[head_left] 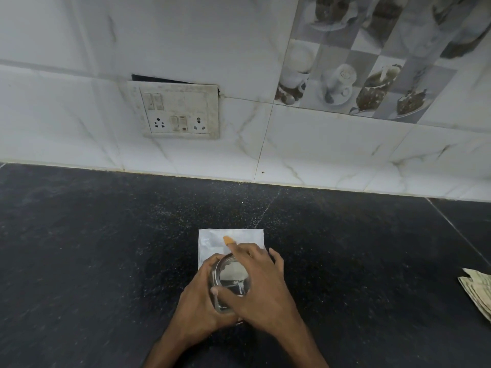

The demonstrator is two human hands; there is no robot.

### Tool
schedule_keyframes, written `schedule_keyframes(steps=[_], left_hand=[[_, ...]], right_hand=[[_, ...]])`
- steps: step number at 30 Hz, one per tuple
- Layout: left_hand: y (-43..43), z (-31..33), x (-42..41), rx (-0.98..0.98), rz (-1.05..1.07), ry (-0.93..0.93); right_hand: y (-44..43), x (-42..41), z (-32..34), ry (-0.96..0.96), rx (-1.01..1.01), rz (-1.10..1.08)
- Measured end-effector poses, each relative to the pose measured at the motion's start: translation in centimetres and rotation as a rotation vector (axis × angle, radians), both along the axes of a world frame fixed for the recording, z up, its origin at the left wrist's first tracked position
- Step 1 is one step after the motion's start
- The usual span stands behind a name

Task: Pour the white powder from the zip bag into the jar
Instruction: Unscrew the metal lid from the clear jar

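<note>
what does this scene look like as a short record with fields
surface: black speckled stone counter
jar: clear glass jar with shiny metal lid, lid on
left hand: grip around the jar's side
right hand: over the lid
bag: white plastic zip bag, flat behind the jar
wall: white switchboard
right edge: crumpled paper

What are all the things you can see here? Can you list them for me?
zip bag: one, white, flat on the counter just behind the jar
jar: one, clear glass with a shiny metal lid, between both hands
counter: one, black and speckled
switchboard: one, off-white, on the tiled wall
folded paper: one, pale, at the counter's right edge
left hand: one, wrapped round the jar's side
right hand: one, over the lid, orange-tipped finger resting on the bag
</note>
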State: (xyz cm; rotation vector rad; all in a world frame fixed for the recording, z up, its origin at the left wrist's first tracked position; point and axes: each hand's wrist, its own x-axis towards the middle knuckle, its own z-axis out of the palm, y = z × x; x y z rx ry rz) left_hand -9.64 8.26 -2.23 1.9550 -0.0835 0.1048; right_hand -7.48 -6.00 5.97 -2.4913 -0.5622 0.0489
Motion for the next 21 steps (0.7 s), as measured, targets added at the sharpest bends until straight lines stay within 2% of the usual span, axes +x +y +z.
schedule_keyframes(steps=[4, 7, 10, 12, 14, 16, 19, 21], left_hand=[[0.0, -0.1, 0.0, -0.007, 0.012, 0.005], [0.1, -0.2, -0.1, 0.012, -0.004, 0.006], [0.0, -0.1, 0.0, -0.008, -0.002, 0.006], [0.1, -0.2, 0.0, -0.022, 0.002, 0.021], [0.1, -0.3, 0.1, -0.019, -0.005, 0.028], [0.0, -0.2, 0.0, -0.012, -0.006, 0.012], [0.0, -0.1, 0.0, -0.011, 0.001, 0.024], [0.1, -0.2, 0.0, -0.007, -0.006, 0.043]], right_hand=[[-0.4, 0.1, 0.0, 0.050, -0.011, 0.079], [0.2, -0.1, -0.2, -0.012, 0.023, -0.009], [0.0, 0.0, -0.4, 0.069, 0.058, 0.007], [0.0, 0.1, -0.1, 0.052, 0.010, 0.066], [0.2, 0.0, -0.1, -0.002, -0.010, 0.026], [0.3, -0.2, -0.3, 0.029, 0.012, 0.005], [-0.3, 0.3, 0.3, 0.125, -0.056, 0.107], [-0.2, 0.4, 0.9, 0.074, -0.122, 0.078]])
